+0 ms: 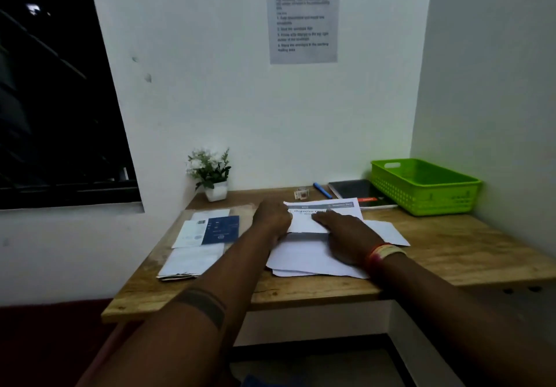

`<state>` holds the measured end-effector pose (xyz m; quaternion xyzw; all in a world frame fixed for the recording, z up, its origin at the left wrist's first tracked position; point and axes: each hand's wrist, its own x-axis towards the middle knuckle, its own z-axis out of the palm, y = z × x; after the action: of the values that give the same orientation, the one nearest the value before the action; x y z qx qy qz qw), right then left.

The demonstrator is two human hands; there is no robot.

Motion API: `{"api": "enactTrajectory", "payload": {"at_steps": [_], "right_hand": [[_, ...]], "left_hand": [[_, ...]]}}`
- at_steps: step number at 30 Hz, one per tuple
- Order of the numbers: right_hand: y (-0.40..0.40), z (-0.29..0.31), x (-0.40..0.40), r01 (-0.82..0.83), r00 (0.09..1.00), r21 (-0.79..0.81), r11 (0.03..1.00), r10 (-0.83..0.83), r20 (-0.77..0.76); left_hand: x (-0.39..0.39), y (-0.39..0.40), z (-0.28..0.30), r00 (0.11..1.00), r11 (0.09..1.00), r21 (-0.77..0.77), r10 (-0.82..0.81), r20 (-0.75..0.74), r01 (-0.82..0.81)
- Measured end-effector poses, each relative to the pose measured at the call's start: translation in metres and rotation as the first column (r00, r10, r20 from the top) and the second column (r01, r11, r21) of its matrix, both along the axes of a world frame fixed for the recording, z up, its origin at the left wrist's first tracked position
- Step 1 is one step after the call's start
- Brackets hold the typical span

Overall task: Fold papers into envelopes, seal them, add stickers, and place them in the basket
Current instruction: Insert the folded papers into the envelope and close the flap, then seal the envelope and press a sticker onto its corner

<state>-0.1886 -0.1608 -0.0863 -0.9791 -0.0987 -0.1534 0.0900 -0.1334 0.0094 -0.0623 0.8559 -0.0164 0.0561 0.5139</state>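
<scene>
Bare forearms; red-yellow wristband (383,252); dark tattoo band (202,304).

Looking forward and down from head height, facing a wall corner, wide-angle and bending the edges. Taking in the wooden desk (451,254) across the middle of the frame, with both forearms reaching in from the bottom edge. Catching a dark window (54,86) at upper left and a wall notice (303,13) at top centre. Only one view.
</scene>
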Motion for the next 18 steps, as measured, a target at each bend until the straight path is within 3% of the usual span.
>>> {"api": "enactTrajectory", "payload": {"at_steps": [4, 7, 9, 12, 15, 18], "right_hand": [[-0.004, -0.005, 0.004, -0.022, 0.99, 0.032, 0.999, 0.026, -0.14], [-0.002, -0.002, 0.003, -0.037, 0.977, 0.018, 0.999, 0.04, -0.209], [0.0, -0.002, 0.003, -0.043, 0.966, 0.001, 0.999, 0.042, -0.254], [0.0, -0.003, 0.004, -0.051, 0.966, 0.059, 0.997, 0.064, -0.252], [-0.001, -0.003, 0.008, -0.042, 0.952, 0.098, 0.994, 0.07, -0.298], [-0.008, -0.005, 0.013, -0.006, 0.937, 0.019, 1.0, 0.012, -0.349]], "left_hand": [[0.006, -0.005, -0.022, 0.988, 0.908, 0.408, -0.136, 0.076, 0.094], [0.003, -0.013, -0.029, 0.977, 0.773, 0.634, -0.116, 0.177, -0.023], [0.001, -0.019, -0.035, 0.957, 0.747, 0.662, -0.149, 0.249, -0.056], [0.006, -0.022, -0.045, 0.902, 0.77, 0.608, -0.384, 0.198, 0.194], [0.012, -0.023, -0.051, 0.875, 0.66, 0.678, -0.481, 0.051, 0.324], [0.009, -0.026, -0.048, 0.885, 0.542, 0.776, -0.464, -0.044, 0.323]]}}
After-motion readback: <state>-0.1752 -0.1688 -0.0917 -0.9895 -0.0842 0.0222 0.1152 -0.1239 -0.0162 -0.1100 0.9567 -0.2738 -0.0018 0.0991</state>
